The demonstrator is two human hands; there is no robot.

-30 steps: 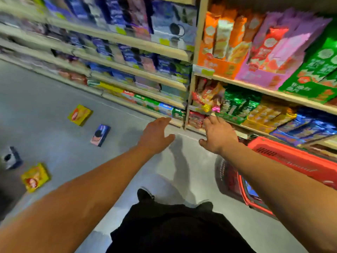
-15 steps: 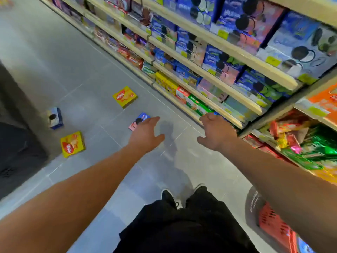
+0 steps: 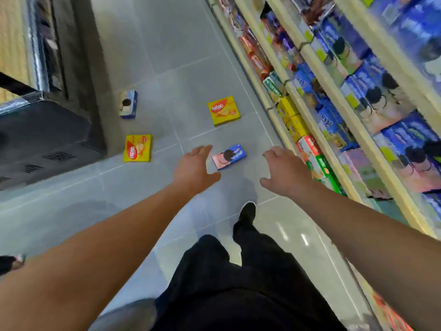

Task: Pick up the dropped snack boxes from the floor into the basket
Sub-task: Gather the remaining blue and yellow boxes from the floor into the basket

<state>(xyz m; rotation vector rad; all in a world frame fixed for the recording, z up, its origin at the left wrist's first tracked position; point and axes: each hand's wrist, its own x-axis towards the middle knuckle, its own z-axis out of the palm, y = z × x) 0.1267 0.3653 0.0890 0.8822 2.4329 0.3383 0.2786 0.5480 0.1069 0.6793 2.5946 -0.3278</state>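
Note:
Several snack boxes lie on the grey tiled floor. A pink and blue cookie box [image 3: 229, 156] lies closest, between my two hands. A yellow box [image 3: 223, 110] sits farther off, another yellow box [image 3: 138, 148] to the left, and a blue box [image 3: 129, 104] stands beyond it. My left hand [image 3: 194, 169] is stretched forward with relaxed fingers, just left of the pink and blue box, holding nothing. My right hand [image 3: 281, 170] reaches forward on the box's right, fingers loosely bent and empty. The basket is out of view.
Stocked snack shelves [image 3: 338, 96] run along the right side of the aisle. A dark cabinet base [image 3: 47, 144] stands at the left. My black trousers and one shoe [image 3: 247, 213] are below the hands. Someone's foot [image 3: 14, 262] shows at the left edge.
My view has swung left along the aisle; the red basket has left the frame. The floor boxes now sit closer and more central, and both hands stay outstretched and empty.

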